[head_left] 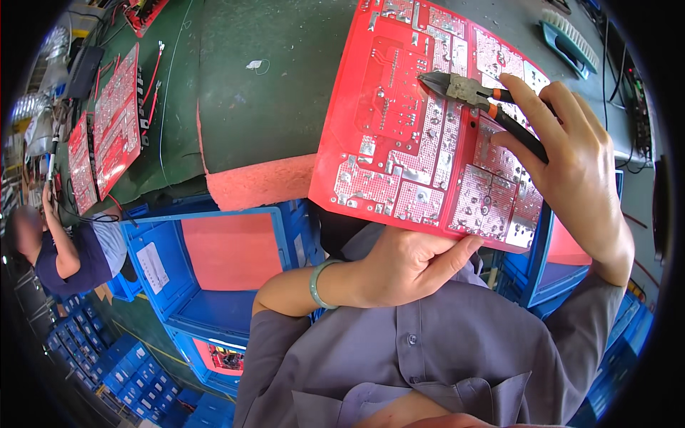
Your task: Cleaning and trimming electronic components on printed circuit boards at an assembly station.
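A large red circuit board (382, 107) with silvery solder patches is tilted toward me over the front edge of the bench. My left hand (417, 264) grips its lower edge, thumb on the near face and the other fingers hidden behind it. In my right hand (564, 143) is a pair of cutting pliers (464, 90) with dark handles and orange bands. The jaws point left and rest on or just over the board's upper middle; I cannot tell whether they touch it.
The green bench mat (264, 114) has a pink foam strip (260, 182) along its front edge. More red boards (118, 125) lie at the left. A brush (567, 43) sits at the upper right. Blue bins (221, 314) stand below the bench. A co-worker (71, 250) is at far left.
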`<action>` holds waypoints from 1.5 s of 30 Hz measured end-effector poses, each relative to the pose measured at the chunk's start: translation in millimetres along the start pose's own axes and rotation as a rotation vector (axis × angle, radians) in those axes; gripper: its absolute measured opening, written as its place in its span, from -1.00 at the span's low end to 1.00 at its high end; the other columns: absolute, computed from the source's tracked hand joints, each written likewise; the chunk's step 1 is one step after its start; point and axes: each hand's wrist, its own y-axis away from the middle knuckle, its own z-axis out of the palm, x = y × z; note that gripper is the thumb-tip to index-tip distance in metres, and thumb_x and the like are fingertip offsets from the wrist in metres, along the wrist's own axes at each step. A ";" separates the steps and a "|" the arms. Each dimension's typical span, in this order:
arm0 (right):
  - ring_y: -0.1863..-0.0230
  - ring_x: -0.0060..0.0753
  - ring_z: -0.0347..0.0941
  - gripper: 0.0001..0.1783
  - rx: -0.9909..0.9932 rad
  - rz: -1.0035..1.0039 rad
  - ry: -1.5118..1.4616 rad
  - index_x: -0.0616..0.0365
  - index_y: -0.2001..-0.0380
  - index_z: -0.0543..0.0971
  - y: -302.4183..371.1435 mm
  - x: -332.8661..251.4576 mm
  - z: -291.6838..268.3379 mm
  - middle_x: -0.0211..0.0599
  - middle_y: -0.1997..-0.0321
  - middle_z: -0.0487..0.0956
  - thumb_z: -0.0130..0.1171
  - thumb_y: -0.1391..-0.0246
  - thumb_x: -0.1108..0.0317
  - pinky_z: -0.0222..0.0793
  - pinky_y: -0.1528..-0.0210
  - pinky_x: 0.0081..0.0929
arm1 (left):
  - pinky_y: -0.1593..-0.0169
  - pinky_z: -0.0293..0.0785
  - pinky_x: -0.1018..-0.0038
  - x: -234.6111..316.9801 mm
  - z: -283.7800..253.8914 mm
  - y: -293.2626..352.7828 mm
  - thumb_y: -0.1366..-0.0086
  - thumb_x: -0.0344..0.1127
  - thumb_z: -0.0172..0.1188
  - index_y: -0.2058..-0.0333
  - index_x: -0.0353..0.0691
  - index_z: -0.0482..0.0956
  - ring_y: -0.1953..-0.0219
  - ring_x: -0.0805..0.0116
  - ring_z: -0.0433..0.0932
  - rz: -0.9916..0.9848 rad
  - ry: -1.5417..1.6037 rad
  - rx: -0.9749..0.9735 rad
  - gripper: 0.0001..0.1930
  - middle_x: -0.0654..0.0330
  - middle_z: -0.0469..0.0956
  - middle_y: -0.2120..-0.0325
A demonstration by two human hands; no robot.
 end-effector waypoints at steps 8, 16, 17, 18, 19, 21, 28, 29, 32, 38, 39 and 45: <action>0.49 -0.26 0.34 -0.43 0.007 -0.012 0.005 0.10 0.07 0.46 2.1 3.0 1.5 -0.26 0.47 0.35 0.33 0.27 0.34 0.31 0.46 -0.38 | 0.57 0.24 0.46 -1.6 2.2 2.3 -0.19 -0.46 0.11 0.61 -0.38 0.51 0.67 0.32 0.41 -0.010 0.024 0.010 -0.80 0.10 0.45 0.68; 0.50 -0.28 0.34 -0.47 0.229 -0.095 0.144 0.08 0.07 0.46 1.7 -6.1 7.4 -0.28 0.46 0.35 0.31 0.22 0.31 0.31 0.49 -0.40 | 0.61 0.19 0.48 -2.7 4.4 0.7 -0.19 -0.49 0.10 0.63 -0.38 0.47 0.72 0.33 0.35 -0.013 0.013 0.027 -0.79 0.13 0.38 0.73; 0.48 -0.28 0.35 -0.47 0.207 -0.077 0.099 0.08 0.06 0.46 1.3 -5.3 7.3 -0.28 0.43 0.36 0.30 0.21 0.30 0.31 0.47 -0.40 | 0.61 0.19 0.48 -3.2 4.3 0.9 -0.19 -0.48 0.10 0.63 -0.38 0.48 0.72 0.33 0.34 -0.016 0.029 0.031 -0.79 0.13 0.38 0.73; 0.46 -0.28 0.35 -0.47 0.186 -0.059 0.057 0.08 0.05 0.45 1.0 -4.3 6.5 -0.27 0.41 0.37 0.29 0.19 0.29 0.31 0.45 -0.39 | 0.60 0.19 0.48 -3.6 4.2 1.1 -0.19 -0.48 0.10 0.63 -0.38 0.48 0.72 0.34 0.33 -0.018 0.046 0.035 -0.79 0.13 0.38 0.73; 0.44 -0.28 0.36 -0.47 0.169 -0.053 0.010 0.09 0.05 0.45 -1.3 -2.5 6.0 -0.27 0.38 0.38 0.28 0.18 0.28 0.32 0.43 -0.38 | 0.60 0.19 0.48 -4.8 4.5 1.0 -0.19 -0.48 0.10 0.63 -0.38 0.48 0.72 0.34 0.33 -0.011 0.039 0.042 -0.79 0.13 0.38 0.73; 0.42 -0.28 0.37 -0.47 0.160 -0.056 -0.033 0.09 0.04 0.45 -3.2 3.8 1.4 -0.26 0.35 0.39 0.28 0.16 0.28 0.32 0.41 -0.38 | 0.59 0.19 0.47 -6.4 4.8 0.1 -0.19 -0.48 0.10 0.62 -0.38 0.48 0.71 0.34 0.33 0.026 0.058 0.038 -0.79 0.13 0.38 0.73; 0.34 -0.17 0.36 -0.47 0.004 -0.010 -0.047 0.11 0.01 0.43 4.0 10.8 -1.8 -0.20 0.29 0.38 0.25 0.12 0.28 0.29 0.30 -0.32 | 0.59 0.19 0.45 -6.8 6.5 3.7 -0.18 -0.49 0.11 0.68 -0.37 0.45 0.71 0.31 0.34 0.020 0.033 0.047 -0.75 0.12 0.38 0.74; 0.34 -0.16 0.35 -0.47 0.004 -0.009 -0.054 0.11 0.01 0.43 3.7 10.8 -1.1 -0.20 0.30 0.38 0.25 0.12 0.29 0.28 0.30 -0.31 | 0.59 0.19 0.45 -6.6 6.2 3.3 -0.18 -0.49 0.11 0.68 -0.37 0.45 0.71 0.31 0.34 0.021 0.034 0.046 -0.75 0.12 0.38 0.74; 0.34 -0.15 0.35 -0.48 -0.007 -0.006 -0.064 0.11 0.01 0.44 2.0 10.6 0.2 -0.21 0.32 0.38 0.24 0.12 0.29 0.27 0.29 -0.30 | 0.58 0.20 0.44 -6.0 5.4 2.1 -0.18 -0.49 0.10 0.68 -0.37 0.45 0.70 0.29 0.35 0.017 0.035 0.034 -0.75 0.11 0.39 0.73; 0.36 -0.16 0.35 -0.50 -0.027 -0.006 -0.064 0.10 0.02 0.44 0.0 9.5 1.2 -0.21 0.35 0.37 0.23 0.11 0.30 0.27 0.32 -0.31 | 0.56 0.22 0.43 -6.6 5.7 2.0 -0.17 -0.49 0.10 0.68 -0.37 0.45 0.69 0.27 0.36 0.015 0.023 0.042 -0.75 0.10 0.40 0.71; 0.37 -0.17 0.35 -0.50 -0.037 -0.009 -0.070 0.11 0.02 0.44 -0.3 9.3 1.2 -0.21 0.37 0.37 0.22 0.11 0.30 0.27 0.33 -0.32 | 0.56 0.22 0.43 -6.8 5.9 2.0 -0.17 -0.49 0.10 0.68 -0.37 0.46 0.68 0.27 0.37 0.016 0.024 0.045 -0.76 0.10 0.40 0.71; 0.44 -0.16 0.35 -0.50 -0.029 -0.033 -0.088 0.15 0.06 0.44 -2.1 10.3 3.7 -0.21 0.40 0.37 0.25 0.13 0.28 0.28 0.38 -0.31 | 0.56 0.23 0.42 -5.3 5.3 3.0 -0.17 -0.49 0.11 0.67 -0.37 0.47 0.67 0.26 0.39 0.007 0.013 0.048 -0.77 0.10 0.42 0.70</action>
